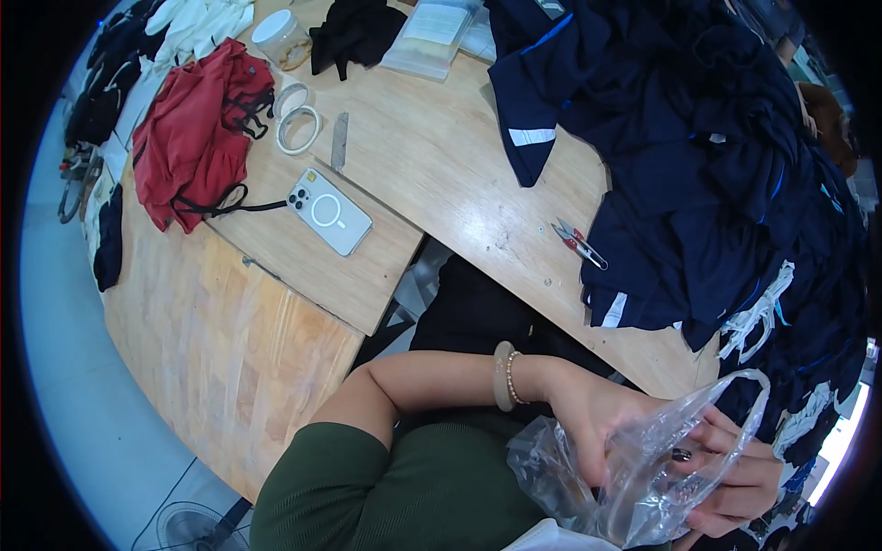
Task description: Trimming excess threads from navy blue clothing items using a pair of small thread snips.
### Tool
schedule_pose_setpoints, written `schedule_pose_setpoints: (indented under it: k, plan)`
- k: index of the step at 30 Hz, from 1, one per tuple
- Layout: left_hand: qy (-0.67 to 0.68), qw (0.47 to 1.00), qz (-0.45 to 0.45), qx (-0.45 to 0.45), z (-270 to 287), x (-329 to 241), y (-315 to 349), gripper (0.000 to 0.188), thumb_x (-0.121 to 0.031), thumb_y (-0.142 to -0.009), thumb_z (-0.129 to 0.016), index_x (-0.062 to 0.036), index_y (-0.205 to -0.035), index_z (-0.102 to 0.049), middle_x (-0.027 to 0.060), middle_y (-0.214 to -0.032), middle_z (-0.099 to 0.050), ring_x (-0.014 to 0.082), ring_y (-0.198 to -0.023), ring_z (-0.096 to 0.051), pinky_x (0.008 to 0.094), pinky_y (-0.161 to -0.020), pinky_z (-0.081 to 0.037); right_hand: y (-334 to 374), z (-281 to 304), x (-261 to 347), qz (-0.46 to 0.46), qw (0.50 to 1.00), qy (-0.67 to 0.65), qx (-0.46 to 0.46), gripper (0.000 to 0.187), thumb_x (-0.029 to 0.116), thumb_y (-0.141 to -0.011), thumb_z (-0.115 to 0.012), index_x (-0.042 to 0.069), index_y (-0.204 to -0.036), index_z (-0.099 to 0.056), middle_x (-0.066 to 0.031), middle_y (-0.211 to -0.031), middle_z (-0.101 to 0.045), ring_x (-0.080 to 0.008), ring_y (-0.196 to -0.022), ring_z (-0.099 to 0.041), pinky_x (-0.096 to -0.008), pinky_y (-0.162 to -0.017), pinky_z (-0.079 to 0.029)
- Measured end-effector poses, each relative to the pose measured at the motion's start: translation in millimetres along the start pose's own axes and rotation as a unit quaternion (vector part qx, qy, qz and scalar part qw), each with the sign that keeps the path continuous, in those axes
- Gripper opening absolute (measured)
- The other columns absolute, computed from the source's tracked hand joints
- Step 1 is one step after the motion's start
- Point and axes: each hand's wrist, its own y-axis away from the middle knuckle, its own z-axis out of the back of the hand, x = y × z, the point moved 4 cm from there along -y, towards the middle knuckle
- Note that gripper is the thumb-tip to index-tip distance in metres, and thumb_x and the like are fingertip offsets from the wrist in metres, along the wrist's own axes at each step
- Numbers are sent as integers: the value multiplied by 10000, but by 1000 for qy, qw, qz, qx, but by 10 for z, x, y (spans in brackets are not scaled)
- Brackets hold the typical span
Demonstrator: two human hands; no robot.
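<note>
A crinkled clear plastic bag [643, 477] is bunched up close to my body at the lower right. My left arm reaches across my front, a pale bangle and a beaded bracelet on its wrist, and my left hand [602, 409] is closed on the bag with the thumb pointing down. Bent fingers of my right hand [744, 482] grip the bag from its right side, and one dark shiny nail shows through the film. The bag's looped handle [758, 395] stands up over the fingers. What lies inside the bag I cannot make out.
Dark navy garments [680, 184] heap over the table's right side, with red-handled thread snips [581, 243] at their edge. A phone [329, 211], metal ruler [340, 142], tape rolls [299, 129], red garment [202, 129] and lidded jar [280, 39] lie left. A fan [193, 525] stands below.
</note>
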Motion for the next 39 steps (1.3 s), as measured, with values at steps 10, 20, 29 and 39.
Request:
schedule_pose_setpoints:
  k: [10, 20, 29, 39]
  plan:
    - [-35, 998, 15, 47, -133, -35, -164, 924, -137, -618, -830, -21, -1348, -275, 104, -1242, -470, 160, -1139, -442, 298, -971, -382, -142, 217, 2, -38, 989, -47, 131, 167, 119, -798, -599, -40, -814, -648, -202, -892, -652, -407, -846, -643, -548, -828, -477]
    - [15, 999, -20, 44, -151, -22, -183, 888, -153, -614, -834, -23, -1323, -315, 85, -1196, -494, 171, -1124, -447, 302, -982, -358, -40, 233, 78, 43, 992, -118, 25, 125, 85, -797, -570, -20, -754, -624, -205, -872, -663, -395, -841, -664, -529, -774, -528]
    - [-26, 997, -52, 44, -151, -157, -179, 1041, -142, -606, -832, -35, -1404, -172, 93, -1306, -389, 191, -1203, -400, 303, -1033, -311, 111, 209, 113, 65, 994, -91, -17, 284, 230, -845, -611, 28, -684, -495, -166, -725, -662, -346, -705, -677, -503, -732, -539]
    - [-388, 891, 15, -235, 36, -633, 279, 871, -248, -597, -841, -53, -1307, -375, 172, -1333, -391, 306, -1197, -456, 364, -974, -394, 79, -183, -299, -60, 923, -118, -361, 346, 394, -753, -755, 123, -666, -559, -7, -758, -709, -243, -865, -662, -481, -936, -288]
